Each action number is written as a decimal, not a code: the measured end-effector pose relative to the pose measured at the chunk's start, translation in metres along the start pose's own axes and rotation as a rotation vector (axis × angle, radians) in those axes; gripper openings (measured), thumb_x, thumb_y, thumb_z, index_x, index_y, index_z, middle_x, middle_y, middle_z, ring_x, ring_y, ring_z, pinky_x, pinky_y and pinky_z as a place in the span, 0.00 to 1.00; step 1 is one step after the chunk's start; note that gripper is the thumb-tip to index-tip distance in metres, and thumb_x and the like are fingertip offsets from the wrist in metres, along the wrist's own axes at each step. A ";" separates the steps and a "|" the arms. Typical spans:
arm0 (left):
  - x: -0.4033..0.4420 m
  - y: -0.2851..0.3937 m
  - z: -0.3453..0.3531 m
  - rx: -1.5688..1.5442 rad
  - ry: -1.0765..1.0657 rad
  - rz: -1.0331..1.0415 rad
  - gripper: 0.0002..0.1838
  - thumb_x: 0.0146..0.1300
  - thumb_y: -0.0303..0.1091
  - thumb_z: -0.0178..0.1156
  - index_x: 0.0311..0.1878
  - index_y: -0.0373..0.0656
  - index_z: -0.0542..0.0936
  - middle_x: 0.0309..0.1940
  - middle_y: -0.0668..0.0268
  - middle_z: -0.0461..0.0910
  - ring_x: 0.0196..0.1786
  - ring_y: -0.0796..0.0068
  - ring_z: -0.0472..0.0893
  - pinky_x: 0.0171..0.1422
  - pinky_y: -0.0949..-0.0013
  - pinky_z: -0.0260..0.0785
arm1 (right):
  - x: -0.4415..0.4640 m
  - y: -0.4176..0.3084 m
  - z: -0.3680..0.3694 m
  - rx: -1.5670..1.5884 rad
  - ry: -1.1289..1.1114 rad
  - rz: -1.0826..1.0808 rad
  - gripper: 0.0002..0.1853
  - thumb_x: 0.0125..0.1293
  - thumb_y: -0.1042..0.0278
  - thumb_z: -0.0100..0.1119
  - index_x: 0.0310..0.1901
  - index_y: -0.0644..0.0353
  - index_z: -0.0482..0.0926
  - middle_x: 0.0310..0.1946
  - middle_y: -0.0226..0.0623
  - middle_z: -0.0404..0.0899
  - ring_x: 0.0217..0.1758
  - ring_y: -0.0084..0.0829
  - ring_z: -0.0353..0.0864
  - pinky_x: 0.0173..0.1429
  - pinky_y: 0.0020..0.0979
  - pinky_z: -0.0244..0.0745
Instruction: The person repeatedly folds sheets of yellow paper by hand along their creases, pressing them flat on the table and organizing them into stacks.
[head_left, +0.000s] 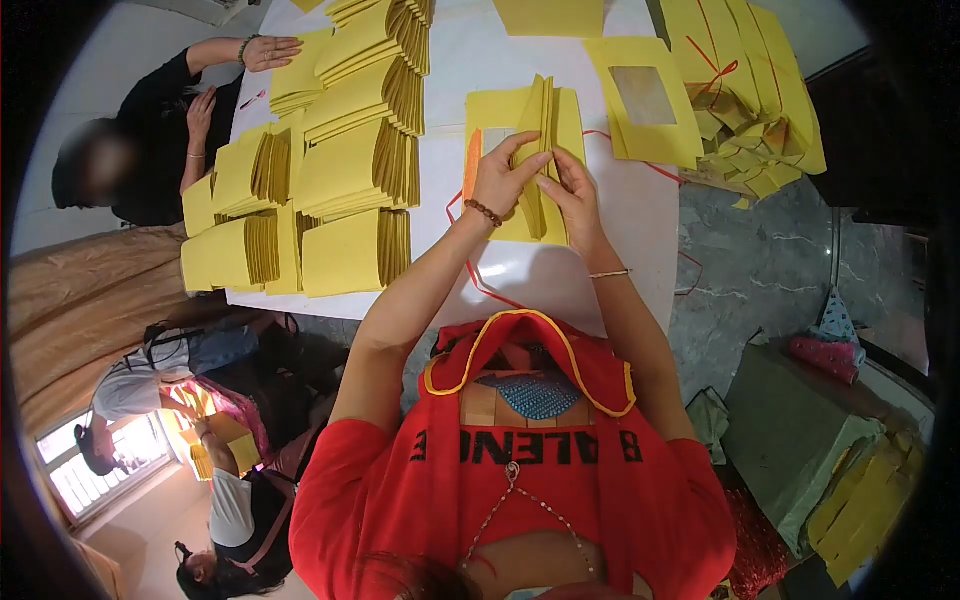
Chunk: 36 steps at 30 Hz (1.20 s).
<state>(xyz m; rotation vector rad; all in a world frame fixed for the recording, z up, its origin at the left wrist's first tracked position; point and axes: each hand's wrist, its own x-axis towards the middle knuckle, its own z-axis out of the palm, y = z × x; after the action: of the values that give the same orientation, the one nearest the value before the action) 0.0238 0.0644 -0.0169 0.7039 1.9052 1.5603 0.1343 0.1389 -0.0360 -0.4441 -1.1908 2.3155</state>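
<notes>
My left hand (505, 175), with a beaded bracelet at its wrist, is closed on the near side of a folded yellow paper sheet (541, 110). My right hand (573, 195) pinches the same folded sheet from the other side, thumb and fingers meeting its upright crease. Beneath lies a flat yellow paper piece (565, 110) on the white table (630, 230). An orange strip (473, 165) sits along its left edge, beside a pale grey patch partly hidden by my left hand. A red ribbon (490, 285) runs over the table near my left forearm.
Folded yellow paper stacks (345, 165) fill the table's left side. Yellow sheets with a grey window (645, 95) lie at right, near tied yellow bundles (745, 70). A co-worker's hand (270, 53) rests by the far stacks. Other people (240, 500) work at lower left.
</notes>
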 end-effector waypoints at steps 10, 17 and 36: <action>-0.003 0.012 -0.001 0.029 -0.008 -0.019 0.24 0.55 0.41 0.66 0.53 0.40 0.76 0.32 0.66 0.78 0.31 0.84 0.72 0.34 0.78 0.66 | -0.001 -0.004 0.003 0.005 -0.003 0.008 0.26 0.61 0.80 0.55 0.62 0.65 0.62 0.58 0.36 0.67 0.61 0.26 0.66 0.63 0.26 0.63; 0.000 -0.004 -0.005 -0.037 -0.028 0.055 0.23 0.57 0.39 0.64 0.53 0.39 0.75 0.38 0.63 0.80 0.38 0.79 0.76 0.42 0.75 0.69 | -0.002 -0.005 0.005 0.031 -0.001 0.014 0.27 0.60 0.81 0.55 0.62 0.65 0.62 0.58 0.37 0.67 0.60 0.26 0.67 0.62 0.27 0.64; -0.007 0.018 0.002 0.128 0.158 0.128 0.10 0.60 0.28 0.52 0.44 0.37 0.76 0.24 0.61 0.75 0.23 0.74 0.73 0.28 0.70 0.66 | -0.001 -0.005 0.005 0.035 -0.021 0.006 0.27 0.59 0.81 0.56 0.61 0.64 0.63 0.56 0.36 0.69 0.58 0.25 0.68 0.61 0.27 0.65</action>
<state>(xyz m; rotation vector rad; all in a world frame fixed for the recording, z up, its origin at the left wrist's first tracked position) 0.0307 0.0642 0.0012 0.7917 2.1280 1.6256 0.1340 0.1372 -0.0290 -0.4124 -1.1576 2.3475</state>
